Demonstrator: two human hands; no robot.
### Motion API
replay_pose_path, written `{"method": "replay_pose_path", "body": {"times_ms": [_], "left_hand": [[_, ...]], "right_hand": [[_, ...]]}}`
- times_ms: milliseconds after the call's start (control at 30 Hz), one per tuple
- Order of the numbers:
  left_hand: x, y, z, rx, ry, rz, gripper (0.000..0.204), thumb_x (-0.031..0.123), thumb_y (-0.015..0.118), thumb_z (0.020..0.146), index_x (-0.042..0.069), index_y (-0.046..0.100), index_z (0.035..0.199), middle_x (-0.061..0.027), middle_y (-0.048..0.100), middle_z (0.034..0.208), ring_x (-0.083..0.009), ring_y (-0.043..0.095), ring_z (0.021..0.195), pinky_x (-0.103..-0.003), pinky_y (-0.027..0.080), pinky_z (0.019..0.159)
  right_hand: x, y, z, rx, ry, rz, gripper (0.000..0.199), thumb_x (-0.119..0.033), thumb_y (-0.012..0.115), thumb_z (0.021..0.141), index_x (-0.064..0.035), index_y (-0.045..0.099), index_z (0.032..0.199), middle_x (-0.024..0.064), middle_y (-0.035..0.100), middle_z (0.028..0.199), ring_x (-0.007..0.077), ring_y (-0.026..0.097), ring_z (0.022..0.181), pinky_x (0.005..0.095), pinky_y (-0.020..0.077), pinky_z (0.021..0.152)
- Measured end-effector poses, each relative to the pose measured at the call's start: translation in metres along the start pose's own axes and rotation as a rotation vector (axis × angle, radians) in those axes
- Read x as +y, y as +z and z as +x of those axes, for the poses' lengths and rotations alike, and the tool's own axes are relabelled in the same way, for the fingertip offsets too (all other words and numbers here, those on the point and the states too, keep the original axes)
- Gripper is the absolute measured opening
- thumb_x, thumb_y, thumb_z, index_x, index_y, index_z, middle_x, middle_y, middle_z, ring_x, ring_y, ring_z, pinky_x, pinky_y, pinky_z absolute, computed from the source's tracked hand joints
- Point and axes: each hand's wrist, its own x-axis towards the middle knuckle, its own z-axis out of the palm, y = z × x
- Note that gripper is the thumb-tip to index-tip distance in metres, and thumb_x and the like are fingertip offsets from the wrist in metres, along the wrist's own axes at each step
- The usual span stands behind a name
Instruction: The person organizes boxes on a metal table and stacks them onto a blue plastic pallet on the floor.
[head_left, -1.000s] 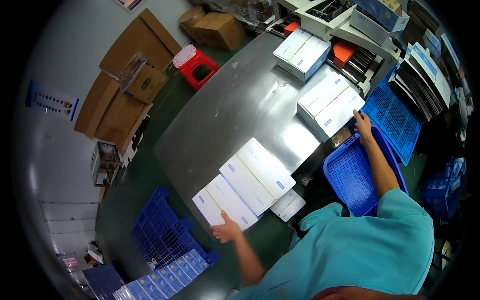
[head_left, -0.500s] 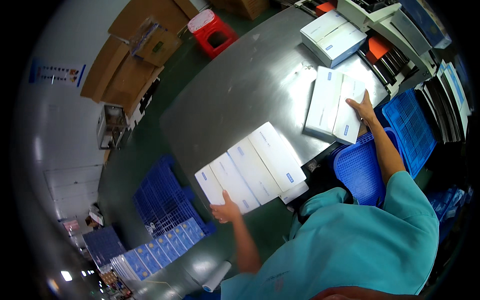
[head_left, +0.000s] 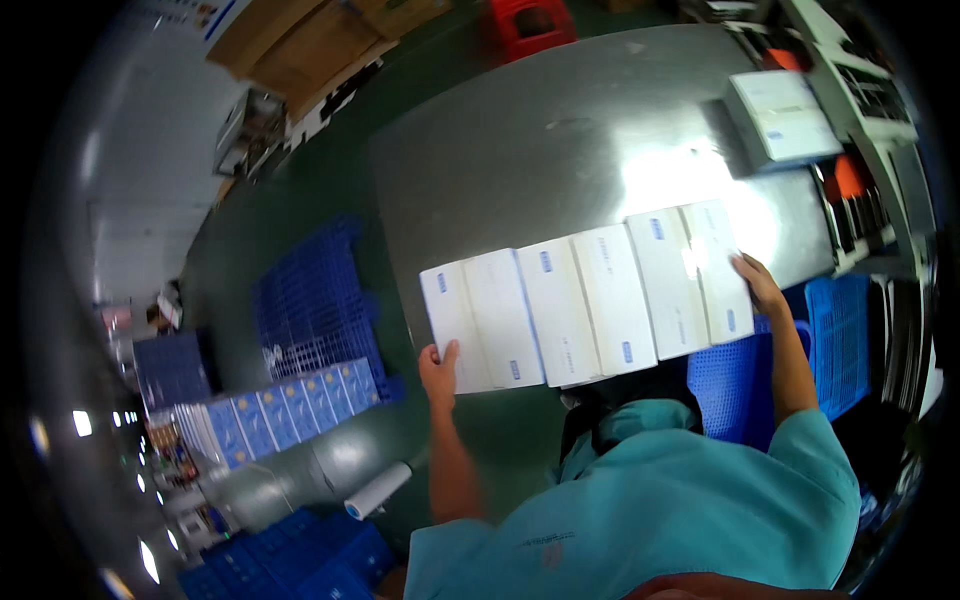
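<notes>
A row of white boxes with small blue labels lies along the near edge of the metal table. My left hand [head_left: 438, 375] grips the outer end of the left box [head_left: 482, 320], thumb on top and fingers down its side. The middle box [head_left: 588, 305] sits between the two others. At the other end, my right hand [head_left: 762, 285] holds the right box [head_left: 690, 277] by its outer side. The boxes stand side by side, the right one a little farther back. The undersides and the fingertips are hidden.
Another white box [head_left: 785, 118] stands at the far right of the metal table [head_left: 500, 150], beside a machine frame [head_left: 865, 150]. Blue baskets [head_left: 733, 385] stand below the right edge. A blue pallet [head_left: 315, 300], blue printed packs [head_left: 285, 410] and a white roll [head_left: 378, 490] lie at left.
My right hand has brought the right box leftward and nearer, up against the middle box. The row has turned straighter across my front. The view has shifted too.
</notes>
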Motion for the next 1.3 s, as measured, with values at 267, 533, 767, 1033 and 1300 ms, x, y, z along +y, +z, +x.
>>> {"method": "replay_pose_path", "body": {"times_ms": [267,533,767,1033,1300], "left_hand": [[-0.051,-0.005,0.044,-0.496,-0.188,-0.731,0.059,0.034,0.058,0.090,-0.002,0.042,0.133,-0.0127,0.054,0.123,-0.0210,0.051,0.110,-0.033,0.040,0.095],[-0.118,-0.114,0.127,-0.719,-0.035,-0.964,0.060,0.025,0.056,0.089,0.008,0.034,0.143,-0.0129,0.046,0.134,-0.0238,0.045,0.121,-0.034,0.037,0.099],[-0.189,-0.259,0.185,-0.747,-0.081,-1.021,0.077,0.020,0.063,0.082,0.012,0.023,0.148,-0.0124,0.039,0.143,-0.0252,0.037,0.131,-0.035,0.031,0.105],[-0.209,-0.332,0.306,-0.843,-0.091,-1.086,0.075,0.020,0.062,0.083,0.013,0.024,0.148,-0.0107,0.038,0.144,-0.0245,0.037,0.131,-0.035,0.029,0.106],[-0.188,-0.384,0.537,-0.895,-0.059,-1.019,0.074,0.022,0.062,0.084,0.013,0.025,0.147,-0.0091,0.042,0.141,-0.0229,0.037,0.130,-0.035,0.028,0.106]], "right_hand": [[0.011,0.051,-0.039,0.184,0.162,0.050,0.060,-0.045,0.052,0.090,0.0013,0.049,0.128,0.0162,0.062,0.112,0.0265,0.062,0.097,0.0374,0.0516,0.084],[0.057,0.215,-0.088,0.138,0.064,0.102,0.060,-0.048,0.048,0.092,-0.0037,0.046,0.132,0.0120,0.060,0.118,0.0254,0.060,0.103,0.0373,0.0482,0.090],[0.072,0.391,-0.099,0.057,0.018,0.045,0.061,-0.047,0.051,0.090,-0.0048,0.045,0.134,0.0121,0.058,0.121,0.0255,0.058,0.107,0.0369,0.0462,0.093],[0.072,0.506,-0.048,0.013,0.091,0.174,0.060,-0.047,0.050,0.091,-0.0034,0.047,0.132,0.0136,0.058,0.121,0.0265,0.058,0.106,0.0365,0.0456,0.093],[-0.010,0.681,0.040,0.013,-0.038,0.067,0.058,-0.042,0.045,0.095,0.0031,0.046,0.131,0.0158,0.054,0.125,0.0246,0.054,0.111,0.0354,0.0410,0.098]]}}
